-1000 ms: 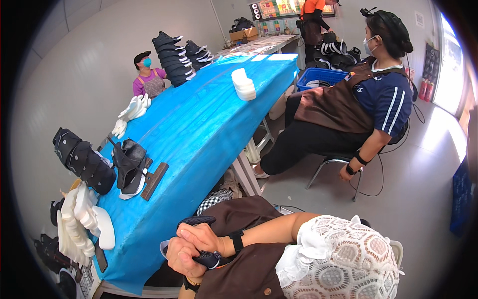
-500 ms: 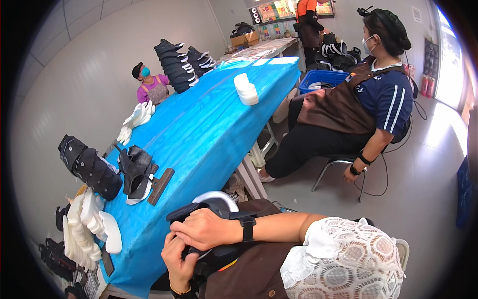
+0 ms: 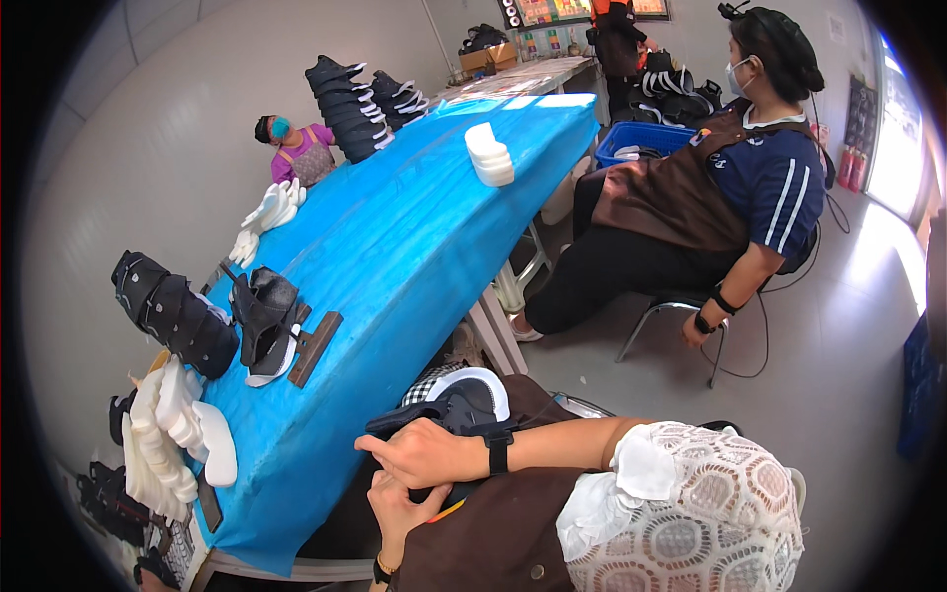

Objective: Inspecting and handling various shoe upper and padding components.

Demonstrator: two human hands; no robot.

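The person holds a black shoe with a white sole (image 3: 464,403) in the lap, just beside the near edge of the long table covered with a blue plastic sheet (image 3: 395,247). The right hand (image 3: 419,454) lies on top of the shoe with the fingers closed over the dark upper, the thumb side pointing toward the table. The left hand (image 3: 397,505) is under it and grips the lower part; its fingertips are hidden, so how tightly they close cannot be told.

The shoe seems light, easy for two hands. The upper looks like soft fabric or thin synthetic leather, so it probably bends and folds under the fingers. The white sole looks like firm foam or rubber, stiffer and less slippery, and it is likely the safer place to hold when force is needed. Nothing on it looks fragile.

On the table lie another black shoe upper (image 3: 264,321) and a dark flat tool (image 3: 314,347), and white insoles (image 3: 182,424) are stacked at the near left end.
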